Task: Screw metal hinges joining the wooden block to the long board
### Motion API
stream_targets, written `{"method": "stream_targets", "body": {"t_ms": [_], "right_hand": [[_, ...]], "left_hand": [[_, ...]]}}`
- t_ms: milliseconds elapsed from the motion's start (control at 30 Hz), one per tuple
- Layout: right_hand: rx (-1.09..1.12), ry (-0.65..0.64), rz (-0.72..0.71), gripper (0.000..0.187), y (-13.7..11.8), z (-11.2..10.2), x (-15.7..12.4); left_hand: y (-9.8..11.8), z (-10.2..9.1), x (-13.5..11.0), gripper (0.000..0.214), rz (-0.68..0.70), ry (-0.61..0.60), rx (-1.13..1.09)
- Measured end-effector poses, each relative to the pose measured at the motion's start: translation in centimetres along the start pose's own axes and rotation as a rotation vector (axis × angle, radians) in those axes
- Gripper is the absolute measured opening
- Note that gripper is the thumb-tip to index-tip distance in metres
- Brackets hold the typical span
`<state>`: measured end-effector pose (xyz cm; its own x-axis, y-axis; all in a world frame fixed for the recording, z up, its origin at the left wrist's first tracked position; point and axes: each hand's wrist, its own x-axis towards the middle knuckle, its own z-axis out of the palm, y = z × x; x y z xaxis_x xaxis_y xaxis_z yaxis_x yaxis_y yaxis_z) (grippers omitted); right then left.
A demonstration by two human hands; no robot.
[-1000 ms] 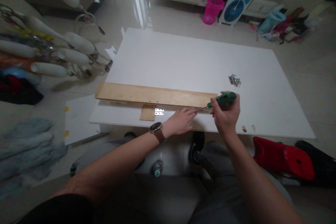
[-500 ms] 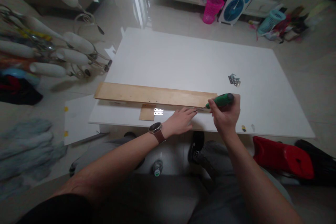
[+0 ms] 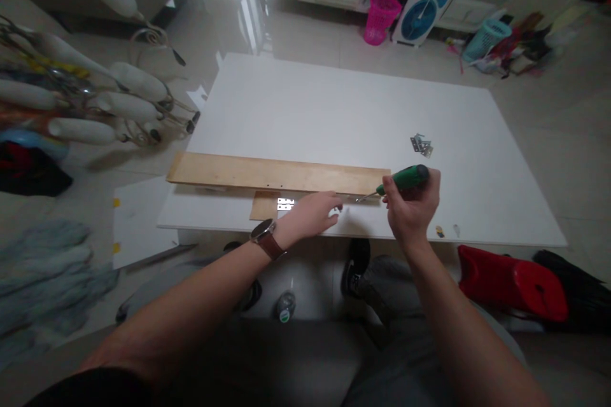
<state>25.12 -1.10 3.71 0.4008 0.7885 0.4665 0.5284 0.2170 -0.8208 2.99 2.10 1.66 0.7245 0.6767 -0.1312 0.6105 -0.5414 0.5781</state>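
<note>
My right hand point(image 3: 414, 206) is wrapped around a screwdriver point(image 3: 405, 179) with a green handle. Its shaft slants down to the left, and the tip is beside the front edge of a long wooden board point(image 3: 281, 173). My left hand point(image 3: 312, 213), with a watch point(image 3: 268, 238) on the wrist, is just left of the tip. Its fingers are loosely bent, with a gap to the thumb, and I make out nothing held. Partly behind this hand lies a metal hinge point(image 3: 286, 203), next to a small wooden piece point(image 3: 263, 205). Two dark holes show near the board's front edge.
The white panel point(image 3: 344, 114) bears a small pile of hinges point(image 3: 422, 145) at the right and tiny parts point(image 3: 440, 231) near its front edge. A red plastic object point(image 3: 513, 283) and a bottle point(image 3: 286, 306) are below. A metal rack point(image 3: 133, 105) stands left.
My left hand has drawn back leftward from the screwdriver tip and now partly covers the hinge. My right hand keeps the screwdriver in nearly the same place. The view has shifted slightly.
</note>
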Motion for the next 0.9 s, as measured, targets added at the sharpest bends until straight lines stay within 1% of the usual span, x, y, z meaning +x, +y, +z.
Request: {"method": "stream_targets", "body": {"t_ms": [100, 233, 333, 433, 600, 800, 900], "right_hand": [[0.03, 0.022, -0.005, 0.042, -0.2, 0.1, 0.2], [0.051, 0.047, -0.019, 0.043, -0.5, 0.3, 0.4], [0.059, 0.056, -0.042, 0.042, -0.8, 0.5, 0.4], [0.07, 0.058, -0.053, 0.041, -1.2, 0.6, 0.3], [0.09, 0.06, -0.054, 0.041, -1.8, 1.0, 0.4], [0.103, 0.048, -0.063, 0.041, -2.4, 1.5, 0.5], [0.106, 0.039, -0.056, 0.041, -2.8, 1.9, 0.6]], "left_hand": [[-1.2, -1.4, -0.9, 0.027, -0.265, -0.026, 0.174], [-2.4, -2.6, -2.7, 0.031, -0.467, 0.002, 0.329], [-2.9, -2.9, -3.9, 0.033, -0.589, -0.011, 0.395], [-3.3, -2.6, -4.7, 0.037, -0.627, -0.026, 0.422], [-4.2, -1.9, -5.2, 0.037, -0.61, -0.037, 0.43], [-5.0, -1.7, -5.5, 0.032, -0.652, 0.001, 0.361], [-5.4, -1.7, -5.4, 0.029, -0.648, 0.024, 0.318]]}}
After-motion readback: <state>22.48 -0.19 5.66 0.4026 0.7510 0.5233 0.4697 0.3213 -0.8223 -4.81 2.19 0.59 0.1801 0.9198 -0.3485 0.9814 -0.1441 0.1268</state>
